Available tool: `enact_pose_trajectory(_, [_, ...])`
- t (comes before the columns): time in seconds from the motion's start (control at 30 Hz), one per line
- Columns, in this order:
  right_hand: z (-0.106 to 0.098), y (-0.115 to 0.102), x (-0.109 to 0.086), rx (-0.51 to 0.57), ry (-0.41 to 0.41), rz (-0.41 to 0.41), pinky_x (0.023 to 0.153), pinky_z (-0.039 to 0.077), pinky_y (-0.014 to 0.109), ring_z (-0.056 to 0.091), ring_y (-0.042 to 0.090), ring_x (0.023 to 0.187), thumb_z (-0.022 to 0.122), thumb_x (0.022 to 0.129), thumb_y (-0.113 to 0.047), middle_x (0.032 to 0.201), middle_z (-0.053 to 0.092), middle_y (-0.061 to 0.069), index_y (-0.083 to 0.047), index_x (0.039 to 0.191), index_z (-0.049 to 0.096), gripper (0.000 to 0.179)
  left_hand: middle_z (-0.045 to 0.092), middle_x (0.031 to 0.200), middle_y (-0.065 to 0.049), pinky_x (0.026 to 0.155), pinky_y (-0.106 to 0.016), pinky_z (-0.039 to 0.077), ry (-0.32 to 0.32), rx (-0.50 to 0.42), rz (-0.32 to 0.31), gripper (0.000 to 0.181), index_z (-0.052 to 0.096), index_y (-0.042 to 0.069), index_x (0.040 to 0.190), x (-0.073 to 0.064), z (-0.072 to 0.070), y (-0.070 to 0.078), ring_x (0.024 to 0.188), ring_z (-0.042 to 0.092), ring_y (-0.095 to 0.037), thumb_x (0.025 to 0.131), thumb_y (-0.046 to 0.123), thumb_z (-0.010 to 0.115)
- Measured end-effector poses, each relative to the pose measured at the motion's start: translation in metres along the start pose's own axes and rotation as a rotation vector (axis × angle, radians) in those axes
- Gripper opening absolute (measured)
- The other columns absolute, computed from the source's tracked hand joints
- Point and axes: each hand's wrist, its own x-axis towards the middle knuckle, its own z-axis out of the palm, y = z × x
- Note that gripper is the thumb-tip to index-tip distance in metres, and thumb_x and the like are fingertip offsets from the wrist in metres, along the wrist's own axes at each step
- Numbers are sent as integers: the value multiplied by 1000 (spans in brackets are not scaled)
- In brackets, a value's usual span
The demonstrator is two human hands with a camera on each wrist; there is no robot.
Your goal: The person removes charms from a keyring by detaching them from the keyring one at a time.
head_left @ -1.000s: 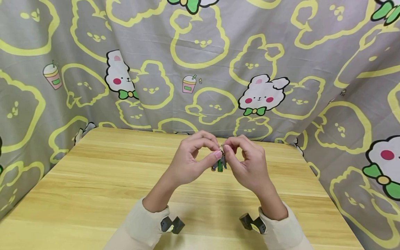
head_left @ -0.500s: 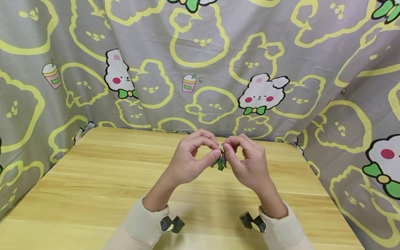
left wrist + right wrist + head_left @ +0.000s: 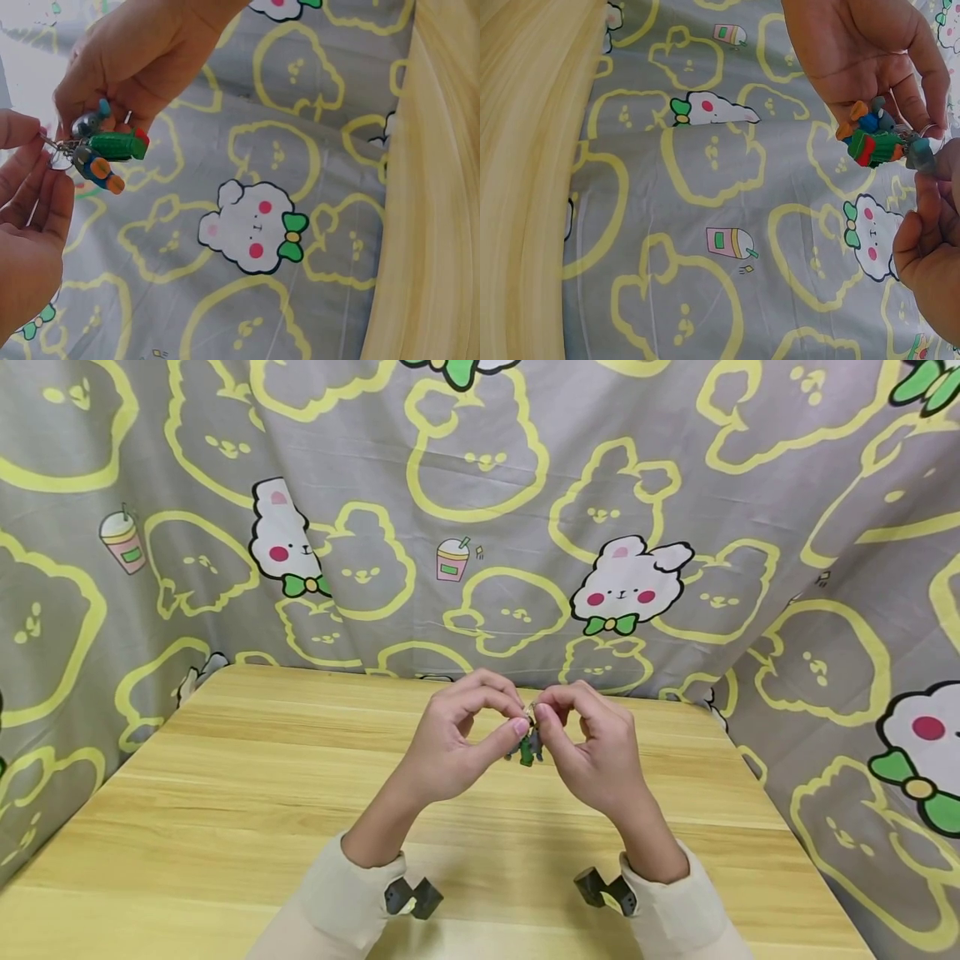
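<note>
A keychain [image 3: 527, 752] hangs between my two hands above the middle of the table. Small charms dangle from it: a green one with a red end [image 3: 116, 145], and figures in blue, grey and orange [image 3: 866, 120]. My left hand [image 3: 457, 739] pinches it from the left with thumb and fingertips. From the right, the thumb and forefinger of my right hand [image 3: 596, 743] pinch its top part. In the left wrist view, a thin metal ring [image 3: 60, 160] shows at the fingertips. Fingers partly hide where the ring and charms join.
The wood-grain table [image 3: 285, 827] spreads under both hands. A grey curtain [image 3: 360, 460] with yellow outlines and white rabbits surrounds it at the back and sides. Black camera mounts [image 3: 414, 899] sit on the sleeve cuffs.
Both hands stay in nearly the same place. The charms below the fingertips have turned and shifted slightly upward.
</note>
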Motion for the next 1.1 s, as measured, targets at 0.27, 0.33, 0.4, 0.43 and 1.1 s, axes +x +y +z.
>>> enact_pose_trajectory(0.27, [1, 1, -1, -12, -19, -5, 57, 35, 20, 52, 10, 69, 64, 99, -10, 78, 60, 0, -2, 95, 69, 11, 61, 103, -12, 86, -33, 56, 8, 4, -6, 9, 71, -2, 92, -1, -1, 1, 102, 58, -29, 89, -10, 69])
enact_pose_trajectory(0.33, [1, 1, -1, -10, -27, -2, 57, 36, 20, 52, 10, 69, 63, 100, -10, 78, 60, 0, -2, 95, 69, 11, 61, 103, -12, 86, -33, 56, 9, 3, -7, 8, 71, -2, 93, -1, -1, 1, 102, 58, -29, 90, -9, 69])
enact_pose_trajectory(0.4, [1, 2, -1, -10, -39, -7, 58, 37, 20, 52, 10, 70, 63, 100, -10, 78, 60, -1, -2, 96, 69, 10, 61, 103, -12, 86, -33, 56, 9, 2, -7, 8, 71, -2, 93, -1, -1, 1, 102, 59, -29, 90, -9, 69])
enact_pose_trajectory(0.43, [1, 2, -1, -8, -42, -7, 58, 38, 20, 52, 10, 70, 63, 100, -9, 79, 59, -1, -2, 96, 68, 9, 61, 103, -12, 86, -32, 56, 10, 1, -7, 8, 71, -2, 93, -1, -1, 1, 102, 59, -29, 90, -9, 69])
enact_pose_trajectory(1.1, [2, 2, 0, -4, -75, 12, 61, 43, 21, 54, 9, 72, 66, 95, 0, 80, 62, -1, -3, 97, 69, 5, 62, 102, -12, 83, -32, 56, 24, 4, -4, 8, 72, -2, 93, 0, -4, 2, 101, 59, -29, 89, -9, 69])
